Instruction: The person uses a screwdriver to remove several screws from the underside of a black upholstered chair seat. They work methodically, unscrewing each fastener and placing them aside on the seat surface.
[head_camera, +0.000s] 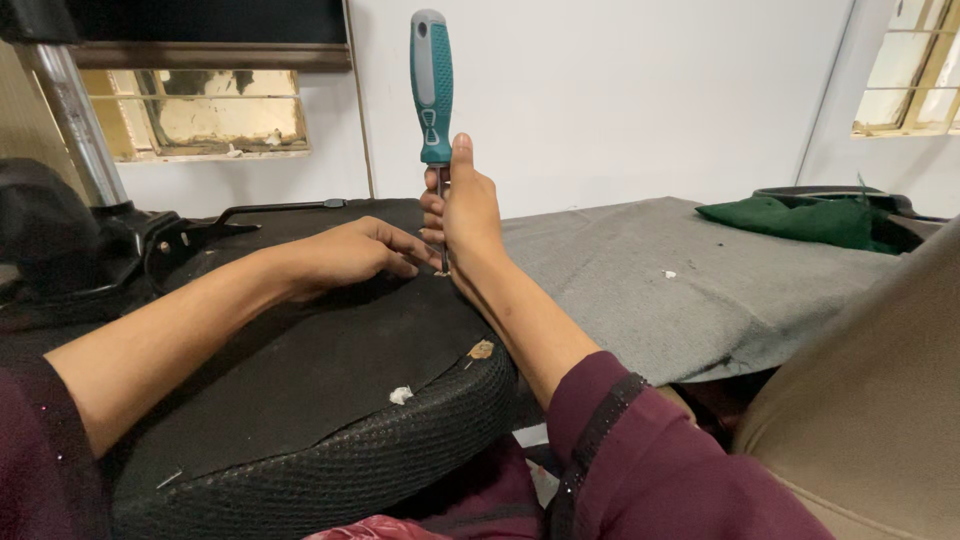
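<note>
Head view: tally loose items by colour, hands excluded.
Teal: 1, screwdriver, gripped by the right hand
Black: 1, seat pad, under the left hand
Grey: 1, felt mat
Green: 1, cloth
White: 2, scraps
Total: 6

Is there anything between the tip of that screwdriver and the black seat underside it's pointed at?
Nothing visible. The right hand holds the screwdriver upright, tip on the black fabric. The left hand rests beside the tip, not under it.
</note>
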